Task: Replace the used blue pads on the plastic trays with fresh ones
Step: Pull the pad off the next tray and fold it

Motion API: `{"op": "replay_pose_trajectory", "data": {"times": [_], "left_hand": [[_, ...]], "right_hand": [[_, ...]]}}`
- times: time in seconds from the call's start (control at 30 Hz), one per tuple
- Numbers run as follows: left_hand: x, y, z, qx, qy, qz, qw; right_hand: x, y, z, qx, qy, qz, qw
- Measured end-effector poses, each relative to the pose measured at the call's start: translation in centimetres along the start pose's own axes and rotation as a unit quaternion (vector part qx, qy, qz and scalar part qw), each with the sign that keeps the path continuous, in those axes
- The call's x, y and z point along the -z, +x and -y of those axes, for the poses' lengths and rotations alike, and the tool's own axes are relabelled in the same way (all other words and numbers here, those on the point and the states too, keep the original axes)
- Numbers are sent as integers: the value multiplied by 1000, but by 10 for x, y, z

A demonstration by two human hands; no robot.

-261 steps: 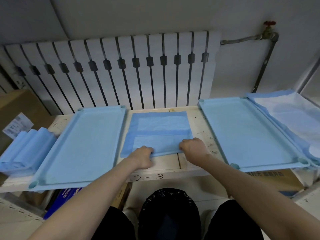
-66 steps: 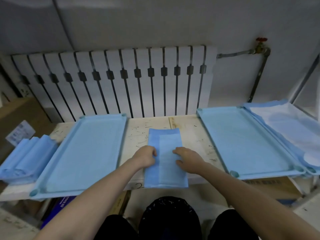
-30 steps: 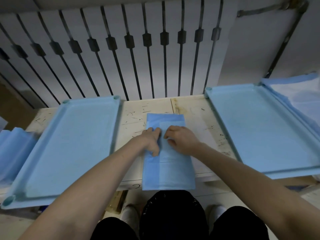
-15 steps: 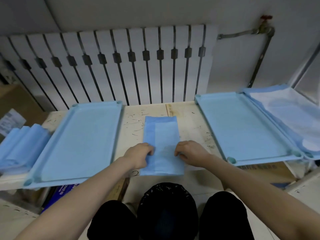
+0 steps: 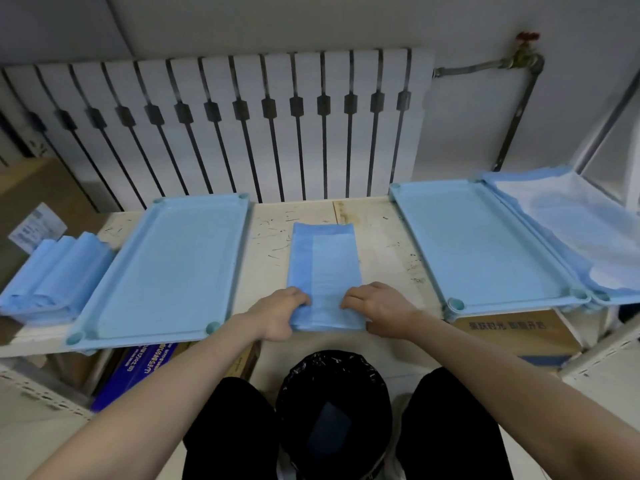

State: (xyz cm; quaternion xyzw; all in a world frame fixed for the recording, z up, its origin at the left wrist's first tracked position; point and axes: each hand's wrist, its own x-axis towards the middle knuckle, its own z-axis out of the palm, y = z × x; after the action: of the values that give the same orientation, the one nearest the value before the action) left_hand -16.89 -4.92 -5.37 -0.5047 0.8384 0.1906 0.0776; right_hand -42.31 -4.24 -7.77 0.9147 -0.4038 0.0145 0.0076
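Change: pad [image 5: 329,265] now folded to a narrow strip on the desk [image 5: 381,237].
Grip: my left hand [image 5: 280,315] and right hand [image 5: 377,311] pinch its near end.
Next: probably another fold.

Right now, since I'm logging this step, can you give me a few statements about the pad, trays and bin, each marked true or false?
1. The left hand and right hand both grip the folded pad at its near end. True.
2. A stack of pads sits left of the left tray. True.
3. The folded pad lies in the left tray. False: it lies on the table, between the left tray and the right tray.
4. The bin sits on the table. False: it stands below, between the person's legs.
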Motion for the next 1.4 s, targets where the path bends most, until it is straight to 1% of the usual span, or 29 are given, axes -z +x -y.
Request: {"op": "replay_pose_trajectory", "data": {"times": [0.07, 0.1, 0.2, 0.3, 0.33, 0.37, 0.43, 0.47, 0.53, 0.6, 0.7, 0.77, 0.83, 0.9, 0.97, 1.03, 1.13, 1.2, 1.33, 1.4], "left_hand": [[2, -2, -2, 4, 14, 18, 1000], [4, -3, -5, 5, 28, 24, 999], [8, -2, -9, 9, 46, 22, 999], [9, -3, -5, 16, 34, 5, 999], [10, -3, -3, 22, 6, -4, 1000], [10, -3, 0, 33, -48, -19, 998], [10, -1, 5, 54, -172, -68, 981], [9, 0, 6, 65, -213, -95, 970], [6, 3, 10, 86, -264, -129, 952], [3, 7, 9, 91, -303, -144, 938], [-2, 19, 10, 105, -336, -176, 919], [-2, 26, 8, 123, -328, -190, 917], [1, 33, 7, 144, -288, -197, 926], [3, 39, 8, 162, -263, -201, 930], [4, 45, 8, 178, -255, -201, 929], [4, 48, 8, 190, -253, -200, 927], [6, 53, 5, 205, -252, -197, 925], [6, 56, 5, 221, -253, -196, 921], [10, 58, -1, 251, -240, -212, 913], [15, 57, -9, 265, -200, -235, 913]], "right_hand": [[-4, 2, 1, -15, 37, -43, 998], [-4, 2, 2, -35, 71, -49, 996], [4, 5, 4, -113, 185, -24, 976], [13, 8, 6, -167, 273, -19, 947], [14, 9, 5, -185, 303, -20, 935], [16, 9, 4, -200, 331, -23, 922], [17, 11, 0, -222, 367, -32, 903], [17, 13, -1, -231, 378, -39, 896], [18, 16, -4, -243, 411, -63, 877], [19, 19, -6, -261, 450, -90, 849], [17, 24, -9, -292, 486, -134, 813], [13, 25, -12, -302, 488, -133, 808], [9, 27, -15, -315, 467, -111, 819], [6, 34, -19, -341, 417, -102, 836], [5, 42, -21, -377, 356, -109, 848], [5, 48, -22, -409, 322, -117, 846], [1, 57, -22, -444, 276, -108, 845], [1, 62, -22, -454, 248, -98, 850], [-1, 68, -23, -474, 228, -81, 847], [-3, 69, -25, -476, 220, -74, 848]]}}
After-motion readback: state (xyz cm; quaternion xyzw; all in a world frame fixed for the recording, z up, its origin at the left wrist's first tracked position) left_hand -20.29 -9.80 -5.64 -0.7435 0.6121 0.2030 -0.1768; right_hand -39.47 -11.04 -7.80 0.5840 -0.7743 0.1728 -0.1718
